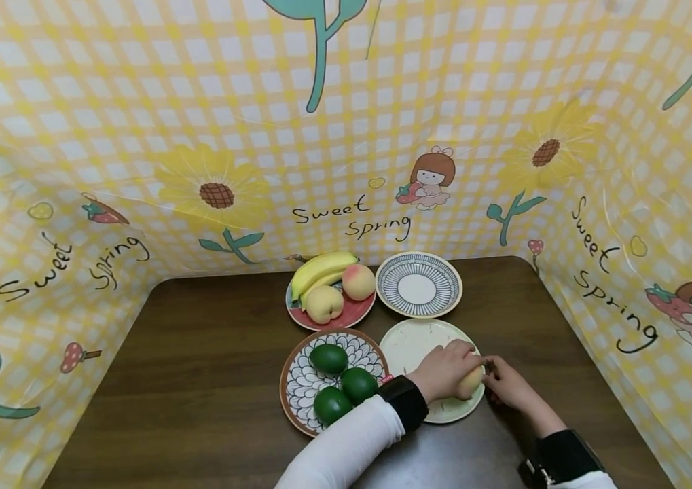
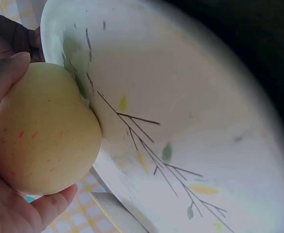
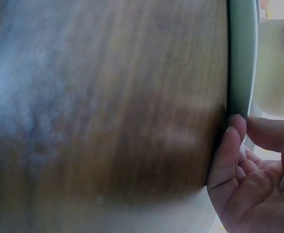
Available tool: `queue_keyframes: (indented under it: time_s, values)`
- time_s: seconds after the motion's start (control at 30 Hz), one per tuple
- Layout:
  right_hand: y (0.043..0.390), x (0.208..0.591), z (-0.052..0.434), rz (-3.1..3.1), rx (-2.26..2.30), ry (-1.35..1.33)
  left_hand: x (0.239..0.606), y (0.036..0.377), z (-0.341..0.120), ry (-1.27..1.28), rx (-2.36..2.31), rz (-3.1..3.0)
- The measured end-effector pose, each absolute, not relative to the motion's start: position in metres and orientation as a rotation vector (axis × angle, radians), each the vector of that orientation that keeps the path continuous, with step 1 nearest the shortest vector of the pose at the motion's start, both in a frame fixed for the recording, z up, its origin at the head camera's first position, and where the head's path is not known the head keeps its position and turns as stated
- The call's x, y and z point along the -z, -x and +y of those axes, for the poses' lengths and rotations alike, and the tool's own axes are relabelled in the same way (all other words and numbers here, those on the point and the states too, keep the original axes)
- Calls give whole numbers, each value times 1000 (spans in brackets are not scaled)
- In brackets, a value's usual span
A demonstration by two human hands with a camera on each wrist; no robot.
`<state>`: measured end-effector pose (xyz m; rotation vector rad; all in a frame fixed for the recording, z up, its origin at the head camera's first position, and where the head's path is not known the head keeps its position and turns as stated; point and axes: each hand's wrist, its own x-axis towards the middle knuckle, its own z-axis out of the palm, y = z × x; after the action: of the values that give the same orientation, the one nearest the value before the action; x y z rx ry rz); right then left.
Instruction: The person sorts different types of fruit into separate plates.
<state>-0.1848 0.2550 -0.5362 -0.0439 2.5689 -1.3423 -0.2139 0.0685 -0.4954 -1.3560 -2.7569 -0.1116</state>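
My left hand (image 1: 446,370) grips a pale yellow peach (image 2: 47,131) with small red flecks, thumb and fingers curled round it. The peach is at the right part of a pale green plate (image 1: 413,339), which has a twig-and-leaf pattern in the left wrist view. At that plate's right rim, my right hand (image 1: 507,384) pinches the edge between thumb and fingers. In the right wrist view, the right hand's fingers (image 3: 224,155) lie at the outer side of the rim, the thumb over its top.
Left of the pale plate, a brown-rimmed petal-patterned plate (image 1: 287,401) bears three dark green oval fruits (image 1: 329,358). Behind, a red plate (image 1: 354,314) holds bananas (image 1: 327,268) and two peaches (image 1: 324,304). A striped plate (image 1: 419,288) stands at the back. Checked cloth (image 1: 346,136) walls the wooden table (image 1: 199,380).
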Motion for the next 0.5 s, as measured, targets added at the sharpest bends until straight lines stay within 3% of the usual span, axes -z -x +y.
queue_keyframes:
  time_s: [0.5]
  values:
    - [185,538,256,2558,1376,5,495,213,80,1367,-22,-2801]
